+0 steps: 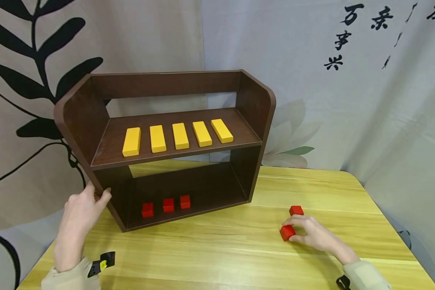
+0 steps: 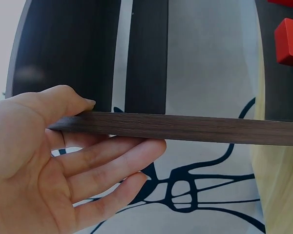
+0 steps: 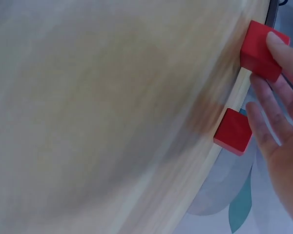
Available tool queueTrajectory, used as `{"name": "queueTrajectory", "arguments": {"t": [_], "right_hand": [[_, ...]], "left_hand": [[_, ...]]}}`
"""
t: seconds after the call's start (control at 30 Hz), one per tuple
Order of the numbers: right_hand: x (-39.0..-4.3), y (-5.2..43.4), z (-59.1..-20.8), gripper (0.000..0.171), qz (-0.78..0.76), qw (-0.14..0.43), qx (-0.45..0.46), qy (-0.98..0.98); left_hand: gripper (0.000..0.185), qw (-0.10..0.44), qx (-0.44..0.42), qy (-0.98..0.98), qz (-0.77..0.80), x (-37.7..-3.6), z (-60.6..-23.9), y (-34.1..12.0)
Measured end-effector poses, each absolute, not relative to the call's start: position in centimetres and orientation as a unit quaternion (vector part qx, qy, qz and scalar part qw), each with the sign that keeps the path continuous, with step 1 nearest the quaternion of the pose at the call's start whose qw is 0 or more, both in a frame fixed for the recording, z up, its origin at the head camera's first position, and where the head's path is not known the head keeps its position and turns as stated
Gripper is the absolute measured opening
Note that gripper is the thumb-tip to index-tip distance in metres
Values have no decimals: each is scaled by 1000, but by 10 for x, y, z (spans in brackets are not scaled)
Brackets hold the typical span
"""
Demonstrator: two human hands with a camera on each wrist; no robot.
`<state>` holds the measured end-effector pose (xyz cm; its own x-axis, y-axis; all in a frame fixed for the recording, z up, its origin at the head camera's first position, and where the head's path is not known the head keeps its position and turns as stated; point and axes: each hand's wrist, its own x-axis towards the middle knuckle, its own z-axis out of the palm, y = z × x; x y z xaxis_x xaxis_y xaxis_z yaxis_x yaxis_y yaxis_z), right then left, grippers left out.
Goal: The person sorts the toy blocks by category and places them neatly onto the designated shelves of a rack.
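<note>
A dark brown two-tier shelf point(image 1: 166, 83) stands on the left part of the table. My left hand point(image 1: 80, 209) grips the edge of its left side panel point(image 2: 210, 127), thumb on one face and fingers on the other. At the right, my right hand point(image 1: 313, 233) pinches a red cube point(image 1: 287, 233) between thumb and fingers. A second red cube point(image 1: 296, 210) rests on the table just behind that hand; the right wrist view has this cube point(image 3: 233, 130) close to the fingertips.
Several yellow blocks point(image 1: 179, 136) lie in a row on the upper tier. Three red cubes point(image 1: 168, 205) sit in a row on the lower tier. The wooden table point(image 1: 210, 249) reaches a printed curtain point(image 1: 311, 100) at the back. A black cable point(image 1: 7, 245) hangs at the lower left.
</note>
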<state>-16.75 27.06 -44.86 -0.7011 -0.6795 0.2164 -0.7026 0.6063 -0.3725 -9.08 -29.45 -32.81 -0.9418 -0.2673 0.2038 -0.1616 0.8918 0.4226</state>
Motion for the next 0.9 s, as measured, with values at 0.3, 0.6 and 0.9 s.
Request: {"name": "queueTrajectory", "arguments": {"t": [0.3,0.6,0.9], "right_hand": [[-169,271,-447,33,235,12,356,-905],[-171,260,-444,34,227,62,355,-905],[-178,237,-441,39,221,147,385,-884]], "left_hand": [[38,131,114,-963,-206,-90,-328,-293],[39,137,107,-963,-205,-90,-328,-293],[46,119,112,-966,-202,-90,-329,-294]]}}
